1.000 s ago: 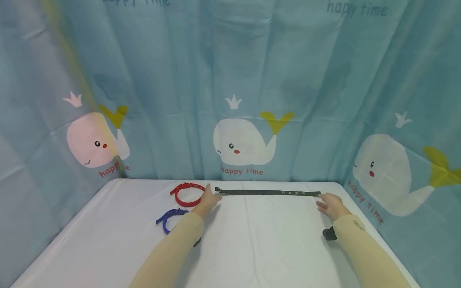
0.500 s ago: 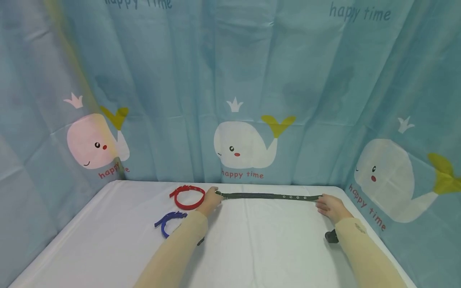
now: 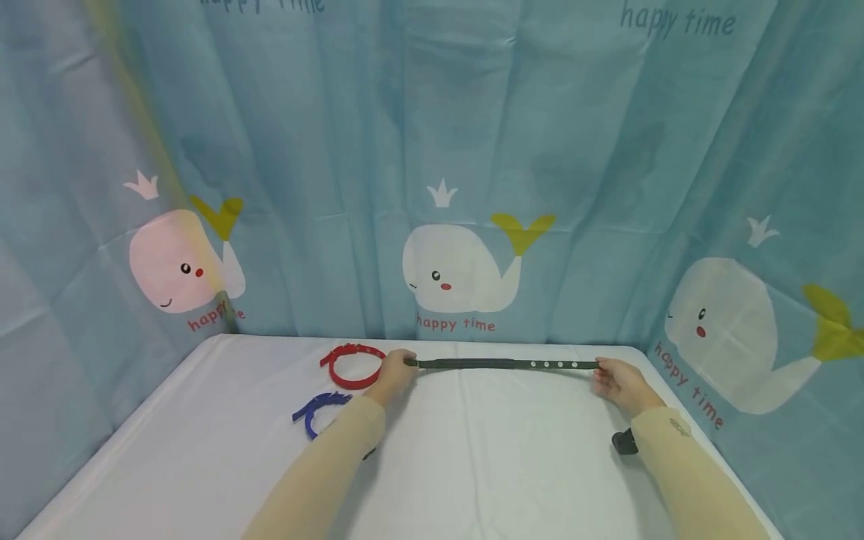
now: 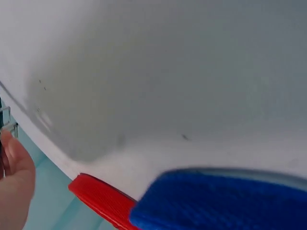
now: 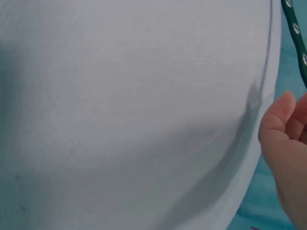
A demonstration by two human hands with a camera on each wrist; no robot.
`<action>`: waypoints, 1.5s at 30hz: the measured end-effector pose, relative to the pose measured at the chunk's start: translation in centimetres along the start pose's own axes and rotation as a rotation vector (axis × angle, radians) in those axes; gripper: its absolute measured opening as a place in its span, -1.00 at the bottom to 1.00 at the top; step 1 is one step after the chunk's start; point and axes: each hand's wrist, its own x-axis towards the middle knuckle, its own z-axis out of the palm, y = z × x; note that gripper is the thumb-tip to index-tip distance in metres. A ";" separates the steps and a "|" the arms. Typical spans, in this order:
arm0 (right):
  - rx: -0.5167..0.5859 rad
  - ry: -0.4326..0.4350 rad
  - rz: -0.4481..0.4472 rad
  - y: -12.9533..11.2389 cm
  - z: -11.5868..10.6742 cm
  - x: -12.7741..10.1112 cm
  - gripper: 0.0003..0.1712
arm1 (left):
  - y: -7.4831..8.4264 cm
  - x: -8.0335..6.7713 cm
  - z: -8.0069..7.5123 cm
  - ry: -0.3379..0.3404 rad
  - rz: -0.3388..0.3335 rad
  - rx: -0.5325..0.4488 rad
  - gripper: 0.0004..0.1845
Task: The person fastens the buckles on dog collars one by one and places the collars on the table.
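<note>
A dark green collar (image 3: 472, 364) stretches straight between my two hands near the table's far edge. My left hand (image 3: 394, 376) pinches its buckle end, and a bit of the metal buckle (image 4: 8, 120) shows above the fingers in the left wrist view. At the other end, past the row of eyelets, my right hand (image 3: 619, 384) pinches the tip. In the right wrist view the eyelet part (image 5: 296, 33) hangs over the table edge in line with my thumb. A red collar (image 3: 351, 384), buckled into a loop, lies right beside my left hand.
Nearer than the red one lies a blue collar (image 3: 309, 421), also looped and partly hidden by my left sleeve. A white cloth covers the table (image 3: 526, 465). Blue curtains (image 3: 574, 150) with whale prints hang round its back and sides.
My left hand has taken hold of the buckle end, which lay on the table beside the fingers before. The green collar now appears raised and pulled straight between both hands.
</note>
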 end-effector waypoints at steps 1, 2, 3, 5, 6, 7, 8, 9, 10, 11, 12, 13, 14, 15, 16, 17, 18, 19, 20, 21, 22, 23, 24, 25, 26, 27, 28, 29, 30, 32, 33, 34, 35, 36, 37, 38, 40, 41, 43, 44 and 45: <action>0.013 -0.002 -0.003 -0.2 0.1 -0.1 -0.42 | 0.0 0.0 -0.1 -0.002 0.007 0.003 -0.65; 0.015 -0.009 -0.011 -0.4 0.2 -0.2 -0.43 | -0.1 0.0 -0.2 -0.001 0.019 0.010 -0.66; 0.015 -0.021 -0.019 -0.5 0.3 -0.2 -0.41 | -0.1 -0.1 -0.3 0.002 0.035 0.018 -0.67; -0.001 -0.029 -0.029 -0.8 0.5 -0.3 -0.39 | -0.1 -0.3 -0.6 0.015 0.050 0.021 -0.69; -0.008 -0.031 -0.033 -0.9 0.7 -0.4 -0.37 | 0.0 -0.4 -0.7 0.020 0.056 0.016 -0.69; -0.020 -0.037 -0.037 -1.0 0.8 -0.5 -0.35 | 0.1 -0.6 -0.8 0.026 0.063 0.004 -0.70; -0.030 -0.045 -0.043 -1.0 0.8 -0.5 -0.33 | 0.1 -0.8 -0.9 0.028 0.063 -0.014 -0.71; -0.034 -0.045 -0.046 -1.0 0.8 -0.6 -0.32 | 0.2 -1.0 -0.9 0.030 0.062 -0.037 -0.71; -0.040 -0.036 -0.047 -1.1 0.9 -0.6 -0.33 | 0.3 -1.1 -1.0 0.037 0.070 -0.048 -0.73; -0.040 -0.032 -0.053 -1.1 0.9 -0.6 -0.33 | 0.5 -1.2 -1.0 0.043 0.080 -0.071 -0.74; -0.045 -0.028 -0.061 -1.2 0.9 -0.7 -0.34 | 0.6 -1.4 -1.1 0.050 0.093 -0.095 -0.76; -0.053 -0.025 -0.067 -1.2 0.9 -0.7 -0.35 | 0.6 -1.4 -1.1 0.057 0.105 -0.117 -0.78; -0.056 -0.022 -0.073 -1.2 0.9 -0.8 -0.35 | 0.6 -1.5 -1.1 0.064 0.113 -0.137 -0.78; -0.059 -0.020 -0.079 -1.3 0.9 -0.8 -0.35 | 0.7 -1.5 -1.1 0.073 0.122 -0.149 -0.79; -0.064 -0.019 -0.085 -1.3 0.9 -0.9 -0.35 | 0.7 -1.5 -1.1 0.080 0.126 -0.162 -0.79; -0.066 -0.024 -0.090 -1.4 0.9 -1.0 -0.34 | 0.6 -1.5 -1.1 0.078 0.116 -0.195 -0.78; -0.072 -0.025 -0.092 -1.4 1.0 -1.1 -0.35 | 0.5 -1.5 -1.1 0.074 0.107 -0.215 -0.76; -0.080 -0.025 -0.093 -1.4 1.0 -1.2 -0.35 | 0.5 -1.6 -1.1 0.070 0.096 -0.236 -0.74; -0.085 -0.028 -0.096 -1.4 1.0 -1.4 -0.36 | 0.4 -1.7 -1.1 0.065 0.082 -0.259 -0.72; -0.091 -0.033 -0.098 -1.4 1.0 -1.5 -0.38 | 0.4 -1.8 -1.2 0.060 0.072 -0.281 -0.71; -0.097 -0.042 -0.104 -1.4 1.0 -1.7 -0.40 | 0.4 -1.9 -1.2 0.058 0.066 -0.312 -0.70; -0.100 -0.052 -0.108 -1.4 1.1 -1.9 -0.42 | 0.4 -2.1 -1.3 0.059 0.068 -0.340 -0.69; -0.104 -0.066 -0.114 -1.4 1.1 -2.1 -0.43 | 0.5 -2.4 -1.4 0.065 0.073 -0.366 -0.68; -0.107 -0.080 -0.121 -1.4 1.1 -2.4 -0.44 | 0.5 -2.6 -1.4 0.075 0.078 -0.388 -0.68; -0.097 -0.098 -0.125 -1.4 1.2 -2.6 -0.46 | 0.6 -2.8 -1.5 0.086 0.082 -0.415 -0.69; -0.084 -0.116 -0.127 -1.5 1.3 -2.9 -0.48 | 0.6 -3.0 -1.7 0.098 0.085 -0.439 -0.70; -0.068 -0.135 -0.128 -1.5 1.4 -3.1 -0.49 | 0.7 -3.3 -1.8 0.110 0.089 -0.461 -0.71; -0.051 -0.148 -0.126 -1.6 1.5 -3.4 -0.53 | 0.7 -3.5 -1.9 0.120 0.090 -0.481 -0.72; -0.033 -0.161 -0.125 -1.7 1.6 -3.7 -0.58 | 0.8 -3.7 -2.0 0.131 0.083 -0.497 -0.72; -0.003 -0.168 -0.122 -1.8 1.9 -4.2 -0.64 | 1.0 -4.2 -2.4 0.152 0.067 -0.523 -0.71; 0.004 -0.173 -0.124 -1.9 1.9 -4.5 -0.63 | 1.0 -4.5 -2.5 0.162 0.058 -0.530 -0.70; 0.009 -0.173 -0.123 -1.9 2.0 -4.8 -0.60 | 1.1 -4.7 -2.7 0.168 0.051 -0.536 -0.70; 0.011 -0.169 -0.120 -2.0 2.1 -5.0 -0.57 | 1.2 -4.9 -2.9 0.175 0.040 -0.538 -0.69; 0.010 -0.163 -0.119 -2.1 2.2 -5.3 -0.51 | 1.3 -5.2 -3.1 0.179 0.032 -0.535 -0.68; 0.010 -0.158 -0.116 -2.1 2.2 -5.5 -0.44 | 1.4 -5.5 -3.3 0.181 0.027 -0.534 -0.68; 0.009 -0.160 -0.116 -2.2 2.3 -5.8 -0.38 | 1.5 -5.8 -3.5 0.179 0.022 -0.531 -0.67; 0.013 -0.161 -0.112 -2.3 2.5 -6.3 -0.31 | 1.8 -6.3 -3.9 0.172 0.017 -0.523 -0.67; 0.014 -0.165 -0.114 -2.4 2.6 -6.5 -0.30 | 1.9 -6.5 -4.1 0.170 0.015 -0.517 -0.68; 0.017 -0.174 -0.125 -2.5 2.7 -7.0 -0.29 | 2.1 -7.1 -4.4 0.167 0.016 -0.512 -0.68; 0.018 -0.181 -0.133 -2.6 2.8 -7.2 -0.30 | 2.2 -7.3 -4.5 0.168 0.021 -0.514 -0.68; 0.020 -0.186 -0.141 -2.7 2.9 -7.5 -0.30 | 2.2 -7.5 -4.6 0.170 0.022 -0.518 -0.69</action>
